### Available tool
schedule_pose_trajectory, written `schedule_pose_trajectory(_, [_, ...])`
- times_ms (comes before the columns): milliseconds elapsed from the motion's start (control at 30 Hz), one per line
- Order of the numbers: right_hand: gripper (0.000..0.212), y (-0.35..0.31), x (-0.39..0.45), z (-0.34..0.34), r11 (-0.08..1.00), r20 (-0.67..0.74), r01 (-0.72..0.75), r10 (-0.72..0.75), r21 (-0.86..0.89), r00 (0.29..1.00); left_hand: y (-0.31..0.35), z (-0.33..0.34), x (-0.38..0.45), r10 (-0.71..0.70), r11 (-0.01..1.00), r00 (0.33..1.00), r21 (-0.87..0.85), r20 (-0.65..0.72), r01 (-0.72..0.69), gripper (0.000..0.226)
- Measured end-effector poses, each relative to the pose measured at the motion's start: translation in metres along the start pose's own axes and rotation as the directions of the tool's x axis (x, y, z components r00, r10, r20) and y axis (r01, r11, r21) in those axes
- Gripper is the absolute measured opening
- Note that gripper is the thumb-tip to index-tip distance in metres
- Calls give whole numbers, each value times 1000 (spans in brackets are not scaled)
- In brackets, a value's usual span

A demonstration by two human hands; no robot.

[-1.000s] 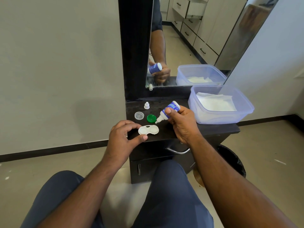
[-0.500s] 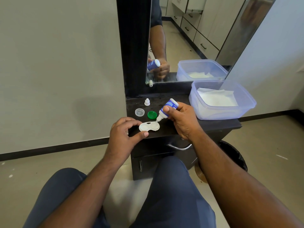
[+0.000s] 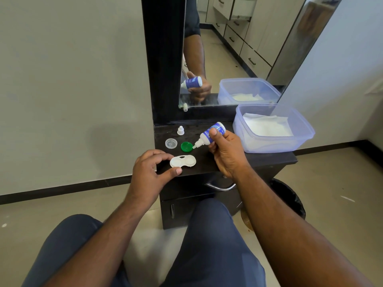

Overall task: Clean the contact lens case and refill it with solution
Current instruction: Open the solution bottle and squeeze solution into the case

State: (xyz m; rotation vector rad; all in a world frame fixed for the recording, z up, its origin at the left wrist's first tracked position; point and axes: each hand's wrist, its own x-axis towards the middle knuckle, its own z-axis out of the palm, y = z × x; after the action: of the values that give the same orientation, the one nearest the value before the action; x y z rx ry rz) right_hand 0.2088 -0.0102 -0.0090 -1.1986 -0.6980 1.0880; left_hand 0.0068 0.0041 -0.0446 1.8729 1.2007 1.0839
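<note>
A white two-well contact lens case (image 3: 183, 161) lies open on the dark counter (image 3: 269, 157), near its front edge. My left hand (image 3: 152, 172) pinches its left end between thumb and forefinger. My right hand (image 3: 227, 151) grips a small blue-and-white solution bottle (image 3: 209, 136), tilted with its nozzle pointing down-left, just above the green cap (image 3: 186, 146) and behind the case's right well. A clear cap (image 3: 171, 143) and the bottle's white cap (image 3: 180, 130) lie further back.
A translucent plastic tub (image 3: 273, 129) holding white tissue stands at the counter's right end. A mirror (image 3: 238, 48) rises behind, a bare wall to the left. A black bin (image 3: 290, 197) sits on the floor at the right. My knees are below the counter's drawers.
The bottle nozzle dipped to the case's right well half a second ago and has since lifted back up toward the green cap. My left hand has kept its hold on the case.
</note>
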Motion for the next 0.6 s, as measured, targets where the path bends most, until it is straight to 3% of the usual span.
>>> schedule_pose_trajectory(600, [10,1,-3,4,983,-15,41,-44,-179,999,1,0,0,-15,1000,1000,7,-6,15,27])
